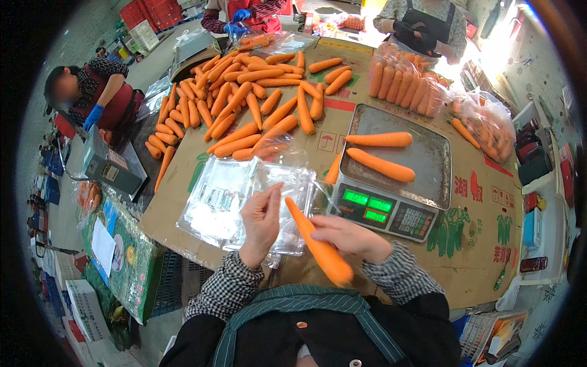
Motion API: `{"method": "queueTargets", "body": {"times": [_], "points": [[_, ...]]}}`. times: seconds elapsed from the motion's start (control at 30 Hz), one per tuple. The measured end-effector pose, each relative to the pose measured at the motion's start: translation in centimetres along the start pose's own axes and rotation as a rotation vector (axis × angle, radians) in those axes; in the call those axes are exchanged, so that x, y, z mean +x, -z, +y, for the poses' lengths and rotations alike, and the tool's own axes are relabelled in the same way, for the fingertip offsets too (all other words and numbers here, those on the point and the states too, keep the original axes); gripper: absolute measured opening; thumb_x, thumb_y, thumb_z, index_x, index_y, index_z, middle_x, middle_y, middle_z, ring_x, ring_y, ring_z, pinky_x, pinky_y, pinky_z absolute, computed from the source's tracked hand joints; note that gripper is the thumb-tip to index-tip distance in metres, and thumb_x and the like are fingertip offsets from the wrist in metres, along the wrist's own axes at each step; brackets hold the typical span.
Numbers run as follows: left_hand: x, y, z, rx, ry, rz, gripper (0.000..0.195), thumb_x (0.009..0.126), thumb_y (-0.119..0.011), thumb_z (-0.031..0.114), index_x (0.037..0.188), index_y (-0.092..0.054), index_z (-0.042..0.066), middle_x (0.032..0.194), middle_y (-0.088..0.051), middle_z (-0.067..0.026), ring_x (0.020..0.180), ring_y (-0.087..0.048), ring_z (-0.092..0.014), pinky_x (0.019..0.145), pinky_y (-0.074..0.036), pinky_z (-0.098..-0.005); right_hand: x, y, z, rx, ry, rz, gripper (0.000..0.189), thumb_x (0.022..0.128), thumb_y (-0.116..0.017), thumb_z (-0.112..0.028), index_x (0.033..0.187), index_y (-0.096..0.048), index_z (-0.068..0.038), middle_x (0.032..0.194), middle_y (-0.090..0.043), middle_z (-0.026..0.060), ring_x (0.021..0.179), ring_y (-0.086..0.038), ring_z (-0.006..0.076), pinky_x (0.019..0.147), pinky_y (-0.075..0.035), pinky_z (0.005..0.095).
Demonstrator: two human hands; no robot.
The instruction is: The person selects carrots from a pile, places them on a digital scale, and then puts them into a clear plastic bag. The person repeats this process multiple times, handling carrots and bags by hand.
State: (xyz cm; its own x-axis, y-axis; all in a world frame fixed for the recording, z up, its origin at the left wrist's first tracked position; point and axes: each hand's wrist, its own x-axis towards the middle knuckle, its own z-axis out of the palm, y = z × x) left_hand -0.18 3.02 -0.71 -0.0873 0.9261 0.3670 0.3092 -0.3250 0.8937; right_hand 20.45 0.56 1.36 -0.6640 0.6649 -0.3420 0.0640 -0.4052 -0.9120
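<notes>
My right hand (pixel 351 235) grips a single large carrot (pixel 317 245) by its side, its thin end pointing up and left toward my other hand. My left hand (pixel 262 220) is above a stack of clear plastic bags (pixel 215 197), thumb and fingers drawn together. Whether it pinches a bag's film cannot be made out. To the right stands a digital scale (pixel 394 110) with a lit green display. Two carrots (pixel 380 164) lie side by side on its metal pan. Beyond the bags spreads a large heap of loose carrots (pixel 234 96).
Filled carrot bags (pixel 403 85) stand at the far right, near another bag (pixel 486 124). A co-worker in blue gloves (pixel 236 25) works across the table; another person (pixel 424 32) stands right of them. A third (pixel 107 91) is left, by a grey device (pixel 112 163). Cardboard (pixel 481 247) covers the table.
</notes>
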Motion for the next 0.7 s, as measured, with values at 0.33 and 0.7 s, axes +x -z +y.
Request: {"method": "queueTargets", "body": {"times": [0.33, 0.7], "points": [[-6.5, -0.9, 1.9, 0.006, -0.081, -0.274, 0.018, 0.09, -0.061, 0.005, 0.105, -0.07, 0.0, 0.069, -0.063, -0.0093, 0.061, -0.058, -0.013, 0.055, -0.046, -0.028, 13.8, -1.5, 6.4, 0.119, 0.241, 0.549, 0.039, 0.097, -0.055, -0.021, 0.127, -0.046, 0.002, 0.101, -0.061, 0.0061, 0.085, -0.057, 0.0108, 0.071, -0.048, 0.0242], [-7.6, -1.7, 1.7, -0.085, -0.062, -0.417, 0.018, 0.091, -0.061, 0.006, 0.105, -0.069, 0.0, 0.075, -0.066, -0.0082, 0.066, -0.058, -0.009, 0.058, -0.046, -0.025, 18.3, 0.1, 8.4, -0.071, 0.322, 0.549, 0.029, 0.098, -0.053, -0.024, 0.114, -0.056, 0.0, 0.084, -0.062, 0.0041, 0.069, -0.056, 0.0076, 0.059, -0.047, 0.0252]]}}
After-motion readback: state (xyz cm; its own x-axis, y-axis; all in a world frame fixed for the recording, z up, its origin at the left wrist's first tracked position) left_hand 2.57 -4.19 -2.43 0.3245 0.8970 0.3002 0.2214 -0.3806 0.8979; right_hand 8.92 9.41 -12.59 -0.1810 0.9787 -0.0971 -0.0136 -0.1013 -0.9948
